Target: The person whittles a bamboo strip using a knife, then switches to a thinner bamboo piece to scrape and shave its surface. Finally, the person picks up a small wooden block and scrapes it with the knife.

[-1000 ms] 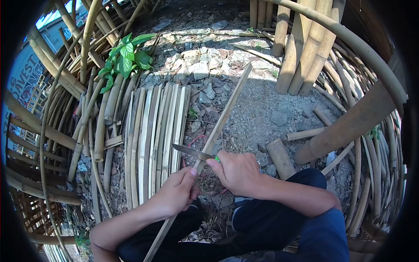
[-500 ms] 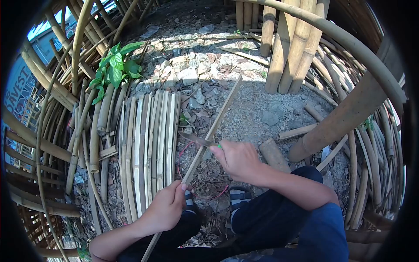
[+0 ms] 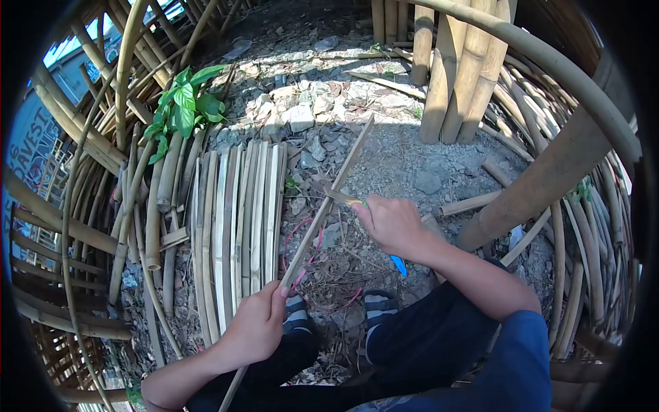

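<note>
My left hand [image 3: 255, 325] is closed around the lower part of a long, thin bamboo strip [image 3: 312, 230], which slants up and away to the right. My right hand [image 3: 394, 225] grips a knife, its blade [image 3: 340, 196] lying across the strip's upper half. A bit of green and yellow shows where the handle meets the fist, and a blue end [image 3: 398, 266] sticks out below it. Left of the strip, a row of split bamboo slats [image 3: 240, 220] lies side by side on the ground. My sandalled feet [image 3: 379, 310] are below the hands.
Thick bamboo posts [image 3: 473, 75] stand at the upper right, and a leaning pole [image 3: 535, 178] is on the right. Bamboo poles [image 3: 604, 226] are piled beyond it. A leafy green plant [image 3: 184, 106] grows at upper left. Pink cord [image 3: 299, 275] lies on the stony ground.
My right hand has moved slightly right and up, carrying the knife farther up the strip. The blade has turned, and the blue end has come into view. My left hand keeps its hold.
</note>
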`<state>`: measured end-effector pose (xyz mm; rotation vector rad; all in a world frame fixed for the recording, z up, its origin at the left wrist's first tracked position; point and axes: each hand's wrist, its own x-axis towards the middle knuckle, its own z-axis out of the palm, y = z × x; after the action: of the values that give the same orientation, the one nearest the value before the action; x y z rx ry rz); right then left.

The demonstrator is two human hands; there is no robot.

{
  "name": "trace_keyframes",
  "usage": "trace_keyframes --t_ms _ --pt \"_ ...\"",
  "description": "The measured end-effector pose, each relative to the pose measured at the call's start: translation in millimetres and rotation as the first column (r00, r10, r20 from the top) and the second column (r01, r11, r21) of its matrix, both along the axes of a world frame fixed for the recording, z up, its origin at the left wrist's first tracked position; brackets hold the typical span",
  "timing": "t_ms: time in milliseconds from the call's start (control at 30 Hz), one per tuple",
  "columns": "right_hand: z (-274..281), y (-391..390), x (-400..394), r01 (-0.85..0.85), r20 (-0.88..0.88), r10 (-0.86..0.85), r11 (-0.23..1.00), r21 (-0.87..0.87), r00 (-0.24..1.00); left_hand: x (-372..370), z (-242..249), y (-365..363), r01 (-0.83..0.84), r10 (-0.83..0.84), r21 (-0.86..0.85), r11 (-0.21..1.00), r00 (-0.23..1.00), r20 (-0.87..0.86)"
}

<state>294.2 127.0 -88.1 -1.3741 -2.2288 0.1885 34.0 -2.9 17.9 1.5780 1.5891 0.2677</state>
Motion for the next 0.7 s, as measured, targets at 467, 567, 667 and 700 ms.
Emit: trace_keyframes --t_ms 467,567,667,700 --pt "17 -63 -46 -0.288 -0.150 0.317 0.939 0.188 0.937 5 -1 -2 -0.026 0.031 -0.046 0.999 0.992 0.119" --pt "15 -29 -28 -0.124 -0.109 0.141 0.981 0.151 0.984 2 2 -5 -0.042 0.052 -0.080 0.996 0.990 0.131" --pt "4 -4 -7 0.050 -0.069 -0.044 0.995 0.085 0.997 -7 1 -8 -0.068 0.094 -0.154 0.986 0.981 0.169" --pt "5 -1 -2 0.049 -0.047 -0.045 0.996 0.076 0.998 -7 -1 -8 -0.079 0.122 -0.212 0.974 0.972 0.201"
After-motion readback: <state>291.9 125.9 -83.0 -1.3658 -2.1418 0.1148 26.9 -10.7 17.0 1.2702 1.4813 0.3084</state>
